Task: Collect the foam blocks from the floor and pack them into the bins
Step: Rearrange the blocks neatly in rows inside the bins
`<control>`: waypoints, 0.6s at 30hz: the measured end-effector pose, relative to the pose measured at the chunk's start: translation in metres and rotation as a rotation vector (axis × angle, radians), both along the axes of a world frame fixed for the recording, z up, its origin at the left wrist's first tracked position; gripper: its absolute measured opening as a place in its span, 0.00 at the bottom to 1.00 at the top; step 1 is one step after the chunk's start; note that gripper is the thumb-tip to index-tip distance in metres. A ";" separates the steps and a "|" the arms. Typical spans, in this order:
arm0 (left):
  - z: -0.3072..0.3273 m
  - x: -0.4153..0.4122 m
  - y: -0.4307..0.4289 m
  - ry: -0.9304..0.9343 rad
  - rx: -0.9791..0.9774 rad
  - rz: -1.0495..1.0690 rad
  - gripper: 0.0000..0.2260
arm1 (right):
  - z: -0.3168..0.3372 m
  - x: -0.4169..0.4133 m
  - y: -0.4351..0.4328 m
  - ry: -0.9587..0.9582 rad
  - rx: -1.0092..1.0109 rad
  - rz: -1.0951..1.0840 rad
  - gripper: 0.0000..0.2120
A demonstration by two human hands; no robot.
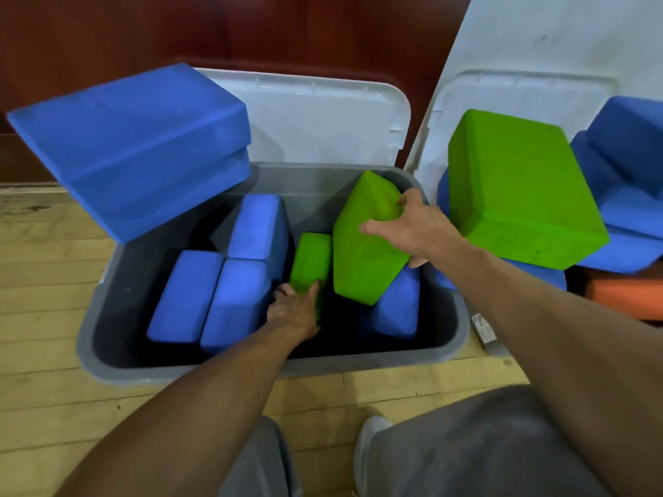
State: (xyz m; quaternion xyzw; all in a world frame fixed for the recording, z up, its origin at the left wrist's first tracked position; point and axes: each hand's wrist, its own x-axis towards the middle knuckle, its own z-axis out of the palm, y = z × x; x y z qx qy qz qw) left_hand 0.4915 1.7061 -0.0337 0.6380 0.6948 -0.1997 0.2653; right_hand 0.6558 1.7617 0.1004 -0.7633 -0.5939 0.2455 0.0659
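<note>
Bin (215,371) holds blue blocks (233,303); left grip (292,312) clasps small block (311,260), right grip (416,227) large block (362,260).

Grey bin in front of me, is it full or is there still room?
Not full: dark bare bottom shows at the front of the grey bin, beside the blue blocks.

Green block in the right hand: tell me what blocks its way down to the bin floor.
The green block in the right hand hangs tilted over a blue block lying in the bin. A small green block, gripped by the left hand, stands close beside it.
</note>
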 end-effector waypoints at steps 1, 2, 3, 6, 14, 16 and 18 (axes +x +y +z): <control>-0.002 0.001 -0.001 -0.021 -0.003 0.014 0.42 | 0.000 0.002 -0.001 0.002 0.027 0.012 0.43; -0.003 0.002 -0.003 -0.054 -0.001 0.035 0.42 | 0.001 0.002 -0.003 0.010 0.045 0.025 0.41; -0.002 0.003 -0.005 -0.095 0.010 0.059 0.41 | 0.003 0.001 -0.005 0.018 0.054 0.037 0.40; 0.013 -0.006 -0.003 -0.175 0.089 0.107 0.38 | 0.010 -0.005 -0.010 0.007 0.114 0.059 0.36; 0.085 -0.018 0.012 -0.273 0.367 0.175 0.24 | 0.047 -0.025 -0.011 -0.063 0.331 0.065 0.31; 0.101 -0.023 0.018 -0.235 0.419 0.141 0.22 | 0.050 -0.028 -0.012 -0.076 0.332 0.081 0.31; 0.112 -0.029 0.024 -0.178 0.430 0.101 0.23 | 0.051 -0.031 -0.012 -0.098 0.300 0.095 0.32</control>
